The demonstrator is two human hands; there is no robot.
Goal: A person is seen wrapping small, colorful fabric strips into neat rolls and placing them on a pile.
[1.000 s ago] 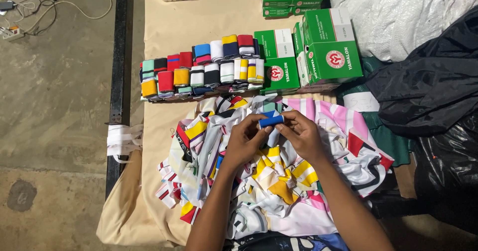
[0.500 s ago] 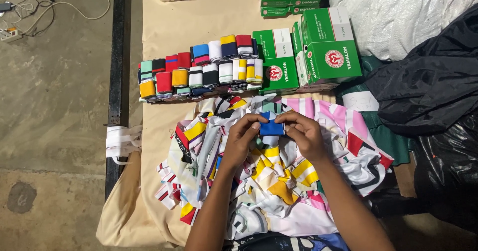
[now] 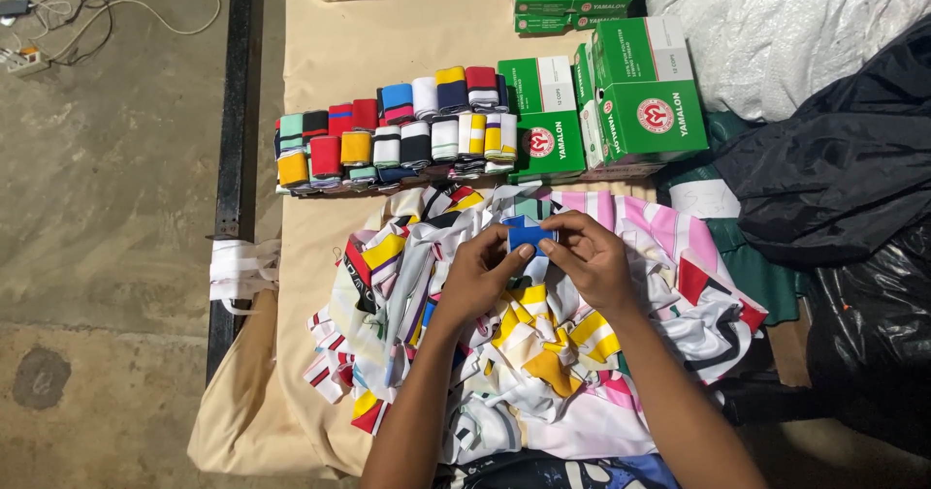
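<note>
Both my hands pinch the small blue cloth piece (image 3: 525,233) above the heap of striped strips (image 3: 543,334): left hand (image 3: 482,274), right hand (image 3: 589,256). I should keep its edges aligned and fold tight.

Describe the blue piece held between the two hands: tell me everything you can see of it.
The blue piece is a small folded strip of knit-looking cloth, plain bright blue, roughly square as it shows. It is held above the heap of striped strips, pinched by fingertips of the left hand at its lower edge and the right hand at its right side. It faces the camera nearly flat. Its back and any trailing length are hidden.
</note>
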